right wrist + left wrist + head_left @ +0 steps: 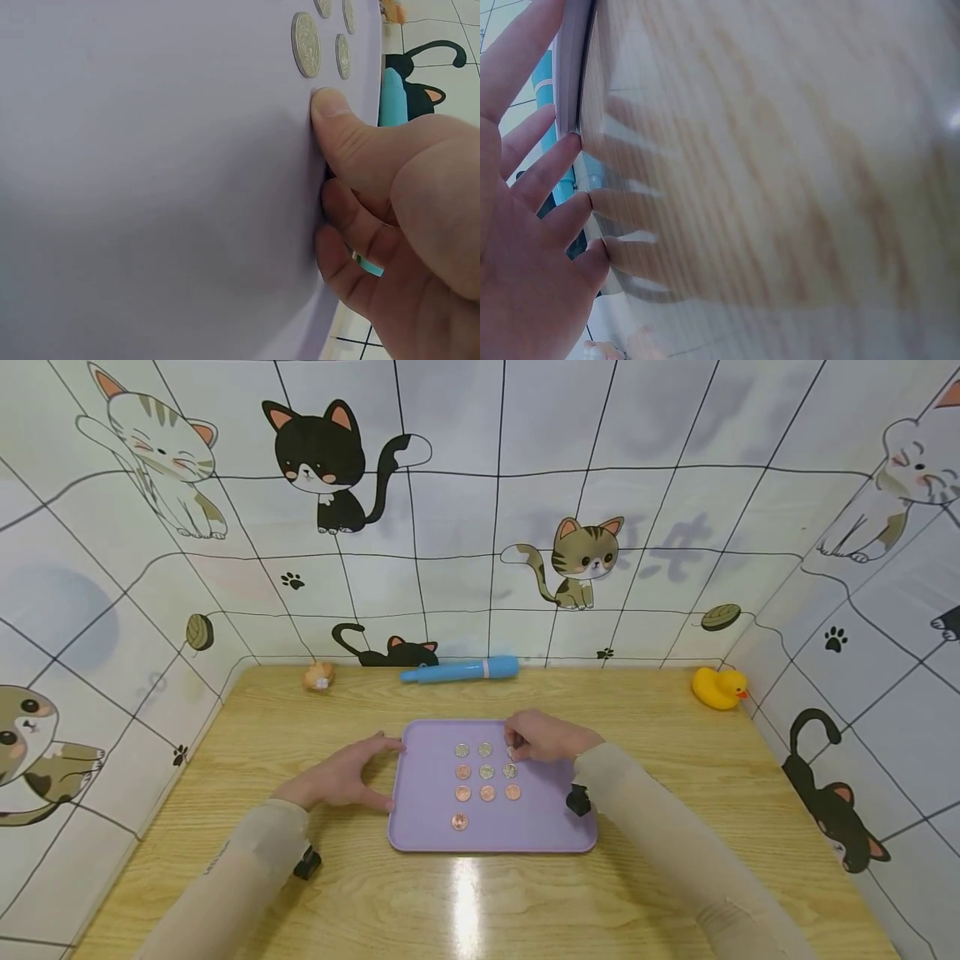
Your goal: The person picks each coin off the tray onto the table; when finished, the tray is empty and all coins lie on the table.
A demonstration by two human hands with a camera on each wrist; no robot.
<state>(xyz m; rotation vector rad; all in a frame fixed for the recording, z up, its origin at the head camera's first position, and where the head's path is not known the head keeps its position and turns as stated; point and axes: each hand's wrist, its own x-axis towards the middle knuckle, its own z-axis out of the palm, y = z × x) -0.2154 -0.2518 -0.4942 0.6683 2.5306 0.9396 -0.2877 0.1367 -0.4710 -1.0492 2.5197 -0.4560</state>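
A lilac tray [525, 827] lies on the wooden table, bearing several silver coins [485, 749] and copper coins [487, 793] laid out in rows. At the end of the back row, my right hand [551, 737] has its fingertips down on a silver coin [510, 751], mostly covered by them. In the right wrist view the thumb [345, 135] touches the tray floor near other silver coins [306, 45], with the remaining fingers curled. My left hand [341, 774] is spread beside the tray's left edge, thumb and fingertips against the rim.
Along the back of the table lie a light blue marker-shaped stick [459, 671], a small orange-brown figure [318, 676] and a yellow rubber duck [718, 687]. A cat-print cloth [457, 527] walls the table at the back and both sides.
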